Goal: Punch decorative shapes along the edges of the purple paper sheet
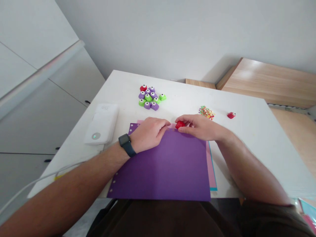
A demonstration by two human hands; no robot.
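Note:
A purple paper sheet lies on the white table, on top of pink and blue sheets whose edges show at its right. My right hand is closed around a small red paper punch at the sheet's far edge. My left hand, with a dark watch on the wrist, rests on the sheet's far left part; its fingers are curled, with the fingertips pressing the paper edge beside the punch. Small star holes run down the sheet's left edge.
A cluster of several purple, green and red punches sits further back. A pile of coloured paper bits and a lone red punch lie to the right. A white device with a cable lies at the left. A wooden surface is behind right.

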